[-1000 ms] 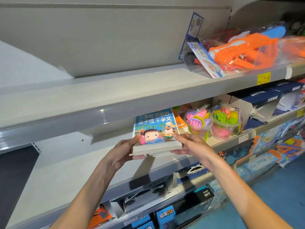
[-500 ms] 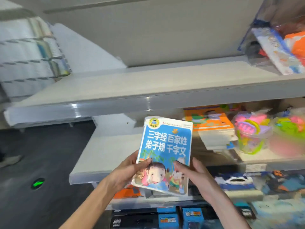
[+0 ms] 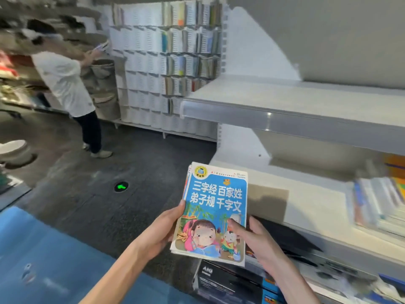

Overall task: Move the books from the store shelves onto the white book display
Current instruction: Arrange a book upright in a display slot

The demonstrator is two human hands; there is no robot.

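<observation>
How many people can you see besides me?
1: a person in a white shirt stands at far left, reaching toward the white book display. Others may be hidden beyond the blurred edges.

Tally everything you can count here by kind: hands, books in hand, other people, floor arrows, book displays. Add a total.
Hands: 2, left hand and right hand
blue-covered book, held by both: 1 (any beneath cannot be counted)
other person: 1
green floor arrow: 1
white book display: 1
Total: 6
</observation>
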